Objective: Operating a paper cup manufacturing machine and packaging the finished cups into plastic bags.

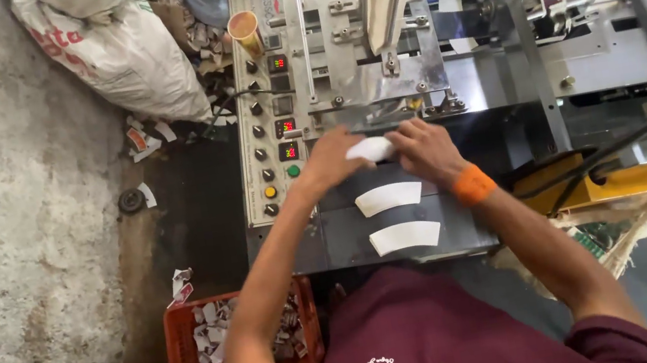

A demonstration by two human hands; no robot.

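Note:
Both of my hands meet over the flat grey bed [455, 225] of a metal machine. My left hand [328, 158] and my right hand [422, 148] together pinch one curved white paper blank [371, 148] between their fingertips. Two more fan-shaped white blanks lie on the bed closer to me, one [389, 197] just below the hands and another [405, 237] nearer my chest. An orange band [473, 184] circles my right wrist.
A control panel [268, 142] with knobs, lit red displays and coloured buttons runs along the machine's left. A paper cup [246, 31] stands at its top. An orange crate [186, 356] of paper scraps sits on the floor, with white sacks [123, 53] behind. A yellow part [607, 180] and cables lie to the right.

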